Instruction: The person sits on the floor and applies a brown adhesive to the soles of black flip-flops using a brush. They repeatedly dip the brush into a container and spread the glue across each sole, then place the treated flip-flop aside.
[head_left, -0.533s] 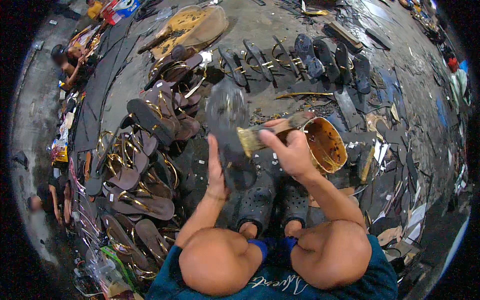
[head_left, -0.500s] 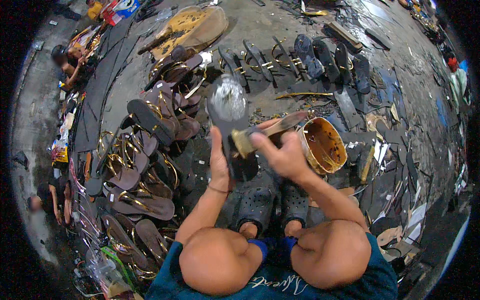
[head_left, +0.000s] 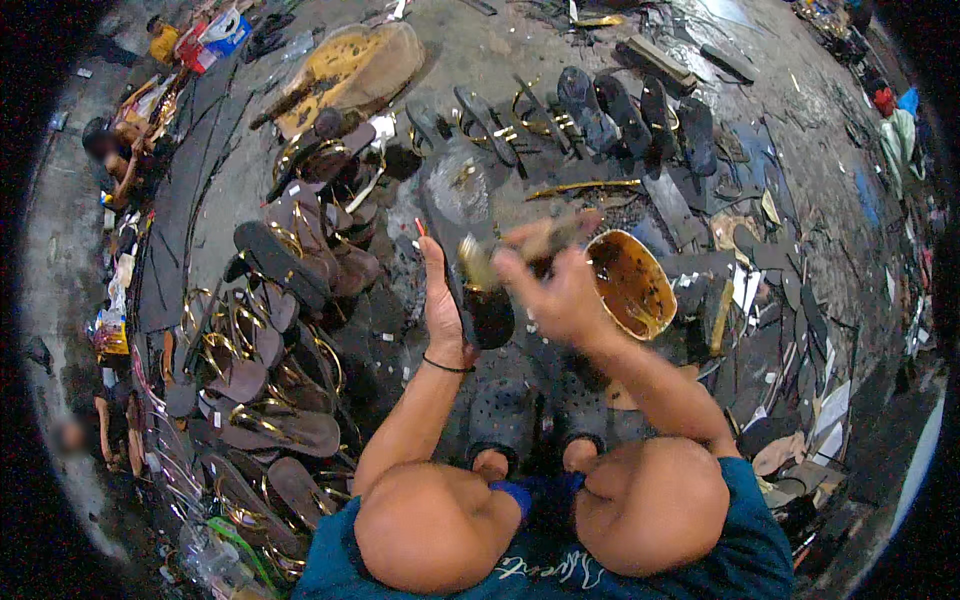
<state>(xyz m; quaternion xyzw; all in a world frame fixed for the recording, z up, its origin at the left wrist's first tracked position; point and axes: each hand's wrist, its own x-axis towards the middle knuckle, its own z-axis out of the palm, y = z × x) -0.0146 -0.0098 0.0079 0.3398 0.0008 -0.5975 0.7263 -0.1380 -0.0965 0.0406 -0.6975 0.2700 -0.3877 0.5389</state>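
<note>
Around mid-frame, left hand (head_left: 446,315)'s kinda upright, gripping a dark sole (head_left: 490,315); right hand (head_left: 563,298) angles in from lower right, fingers wrapped round a blurry brush (head_left: 479,263).

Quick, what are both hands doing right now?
Left hand: closed on the edge of a dark sole.
Right hand: closed around a brush, blurred, its bristles over the sole.
</note>
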